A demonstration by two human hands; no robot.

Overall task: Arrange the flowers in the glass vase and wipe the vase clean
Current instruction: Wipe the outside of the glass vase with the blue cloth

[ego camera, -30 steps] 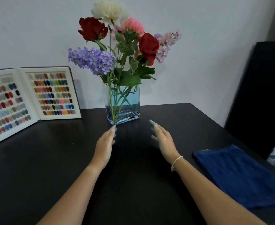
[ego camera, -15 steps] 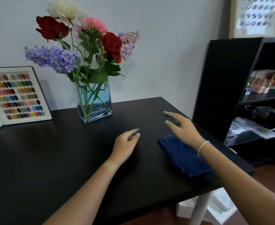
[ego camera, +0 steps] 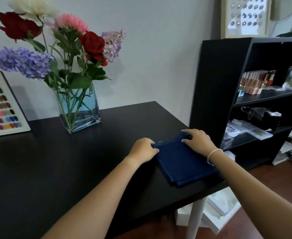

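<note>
A square glass vase (ego camera: 80, 111) with blue-tinted water stands at the back of the black table (ego camera: 55, 161), holding the flowers (ego camera: 55, 49): red, pink, white and purple blooms on green stems. A folded dark blue cloth (ego camera: 181, 161) lies near the table's right edge. My left hand (ego camera: 144, 149) pinches the cloth's far left corner. My right hand (ego camera: 196, 141) grips its far right corner, fingers curled over the edge. Both hands are well to the right of the vase and apart from it.
A nail colour sample board (ego camera: 2, 106) leans against the wall at the left. A black shelf unit (ego camera: 252, 94) with bottles and boxes stands just right of the table. The table's right edge and a white leg (ego camera: 196, 218) are close to the cloth.
My view has swung to the right. Both hands moved from in front of the vase over to the blue cloth and closed on its far corners.
</note>
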